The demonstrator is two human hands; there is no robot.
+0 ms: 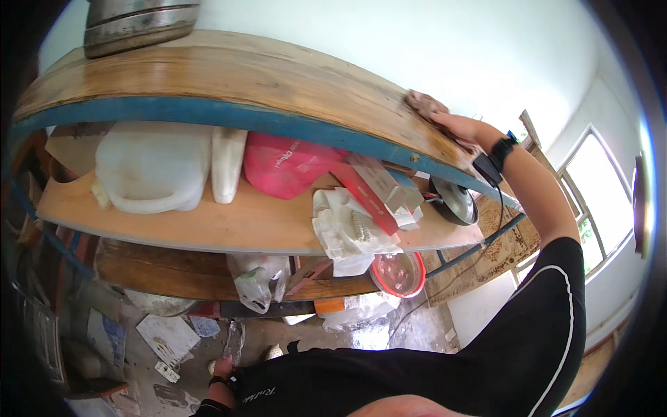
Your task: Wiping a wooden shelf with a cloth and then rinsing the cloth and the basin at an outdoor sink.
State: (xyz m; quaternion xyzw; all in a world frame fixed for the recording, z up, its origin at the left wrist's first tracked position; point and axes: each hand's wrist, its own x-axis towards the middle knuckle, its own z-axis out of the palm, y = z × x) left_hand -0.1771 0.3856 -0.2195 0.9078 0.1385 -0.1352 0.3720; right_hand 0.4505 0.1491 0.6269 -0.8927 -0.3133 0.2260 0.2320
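Note:
Under my right hand (461, 126) is a brown cloth (425, 104), bunched on the wooden top board (229, 69) near its right back edge. The fingers press around the cloth, and part of it sticks out beyond them. A dark band is on that wrist. My left hand (222, 366) hangs low by my body at the lower left, its fingers curled. Right beside it is a clear, crinkled plastic thing (235, 340) that looks like a bottle; I cannot tell for sure what the fingers grip.
A metal pot (139, 26) stands at the board's left end. On the shelf below are a white jug (156, 163), a pink bag (288, 163), boxes and a lidded pan (455, 201). A black adapter (488, 169) with a cord hangs at the right edge. A red basin (399, 272) sits lower.

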